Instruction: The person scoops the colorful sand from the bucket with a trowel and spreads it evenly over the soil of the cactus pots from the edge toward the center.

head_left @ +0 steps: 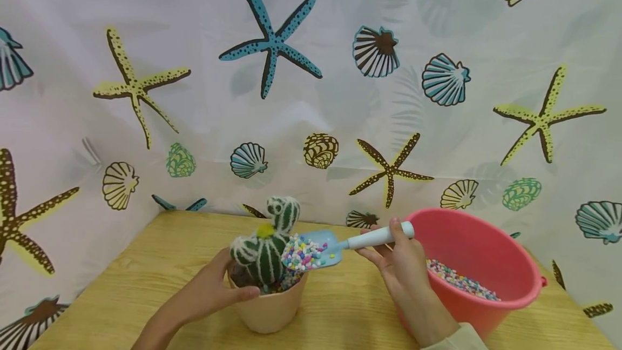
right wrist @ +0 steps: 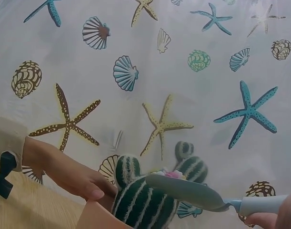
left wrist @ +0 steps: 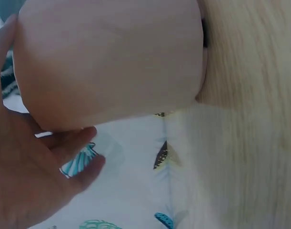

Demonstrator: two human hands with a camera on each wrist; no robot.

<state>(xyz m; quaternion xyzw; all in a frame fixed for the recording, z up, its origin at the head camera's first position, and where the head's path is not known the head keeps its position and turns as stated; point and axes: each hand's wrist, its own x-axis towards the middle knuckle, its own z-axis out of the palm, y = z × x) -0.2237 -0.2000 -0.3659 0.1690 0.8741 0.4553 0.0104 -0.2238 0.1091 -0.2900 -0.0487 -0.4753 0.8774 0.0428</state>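
Note:
A green knitted cactus [head_left: 266, 263] with white stripes and a yellow flower stands in a peach-coloured flower pot [head_left: 269, 312]. My left hand [head_left: 214, 291] holds the pot at its left side, thumb along the rim and fingers behind. In my right hand [head_left: 405, 266] is the white handle of a small light-blue shovel [head_left: 335, 242]. Multicoloured pebbles [head_left: 303, 254] fill its scoop, which is over the pot's right rim, close beside the cactus. Some coloured pebbles [head_left: 290, 280] lie inside the pot. The left wrist view shows mostly the pot's side [left wrist: 107, 62].
A pink bucket [head_left: 466, 236] with more coloured pebbles [head_left: 461, 280] in it stands to the right, beside my right forearm. Behind the wooden table [head_left: 180, 247] hangs a white curtain [head_left: 311, 107] printed with starfish and shells.

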